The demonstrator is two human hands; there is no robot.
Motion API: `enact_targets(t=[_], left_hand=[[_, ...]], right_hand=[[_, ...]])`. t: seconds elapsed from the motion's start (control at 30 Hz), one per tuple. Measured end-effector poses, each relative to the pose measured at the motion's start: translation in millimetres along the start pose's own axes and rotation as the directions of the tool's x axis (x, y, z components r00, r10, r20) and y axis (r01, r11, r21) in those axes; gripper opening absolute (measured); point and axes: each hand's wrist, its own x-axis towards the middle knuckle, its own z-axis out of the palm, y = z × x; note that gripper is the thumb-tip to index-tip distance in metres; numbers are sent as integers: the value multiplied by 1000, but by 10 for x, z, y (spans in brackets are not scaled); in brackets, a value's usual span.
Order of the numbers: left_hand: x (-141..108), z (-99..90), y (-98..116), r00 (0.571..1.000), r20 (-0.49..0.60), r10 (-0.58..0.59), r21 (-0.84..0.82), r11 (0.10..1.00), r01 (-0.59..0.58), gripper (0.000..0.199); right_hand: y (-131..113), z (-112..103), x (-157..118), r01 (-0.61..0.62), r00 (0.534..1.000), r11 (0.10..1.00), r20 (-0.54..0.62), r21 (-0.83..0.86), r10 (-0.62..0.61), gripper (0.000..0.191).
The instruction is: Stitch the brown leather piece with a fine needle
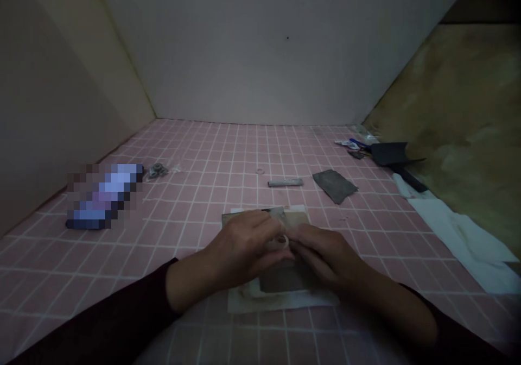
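In the head view a small pale ring sits between the thumb and fingers of my left hand, which is closed on it. My right hand meets it from the other side, its fingers pressed together at the ring's edge. What those fingers pinch is hidden. Under both hands lies a dark grey sheet, like sandpaper, on top of white paper. More flat pieces show partly behind my fingers.
Beyond my hands lie a second ring, a grey tube-like rod and a grey sandpaper-like sheet. A phone and a bag of small rings are at left. Dark curled sheets and white tissue line the right.
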Motion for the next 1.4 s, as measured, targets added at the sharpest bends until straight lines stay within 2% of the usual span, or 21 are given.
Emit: enact_targets(t=[0.17,0.33,0.53,0.63,0.73,0.8,0.83,0.9,0.93,0.97,1.0,1.03,1.1,1.17,1.23,1.3,1.4], left_hand=[[31,-88,24,991,53,-124,-254,958,134,12],[31,-142,3,980,100,-171,-420,886,198,13],[29,-120,-43,952,174,-250,-537,787,305,14],[43,-99,-58,956,167,-241,-528,797,293,13],[38,-67,-74,975,111,-191,-456,862,220,12],[20,-49,-84,987,84,-137,-364,918,159,12],[8,-44,-87,991,80,-105,-313,942,125,12],[-10,-43,-87,995,83,-49,-244,967,67,12],[-14,-47,-85,996,81,-36,-240,969,54,12],[-16,-53,-82,996,75,-39,-252,966,56,12],[-15,-60,-78,996,69,-54,-276,959,71,13],[-12,-66,-75,995,69,-77,-302,949,94,14],[-4,-76,-73,990,69,-122,-326,935,138,15],[0,-78,-76,985,35,-168,-296,940,170,14],[-3,-71,-79,980,-45,-195,-231,956,179,14],[-9,-54,-74,979,-123,-163,-154,978,143,15],[-15,-18,-40,985,-174,22,-48,998,-30,16]], right_hand=[[-12,-50,13,6,1000,992,27,-129,-3,17],[-70,-140,53,12,996,978,85,-209,6,22],[-75,-173,68,29,998,974,54,-226,-17,22],[-31,-128,34,2,999,980,47,-200,7,21],[-29,-99,20,-70,994,993,77,-92,77,18],[-54,-111,33,-190,974,977,148,100,174,24],[-69,-126,44,-275,950,935,213,224,228,28],[-92,-160,64,-466,865,765,412,444,288,32],[-99,-175,71,-528,829,686,481,501,287,33],[-104,-187,75,-555,812,644,511,527,282,33],[-105,-194,75,-540,823,656,494,528,280,33],[-104,-200,72,-490,855,713,436,501,281,33],[-95,-208,62,-343,928,866,271,364,254,31],[-77,-221,55,-228,968,949,158,218,196,30],[-61,-232,60,-217,974,955,114,203,197,30],[-59,-223,78,-279,960,905,99,322,261,28],[-86,-160,116,-332,940,795,102,507,327,26]])
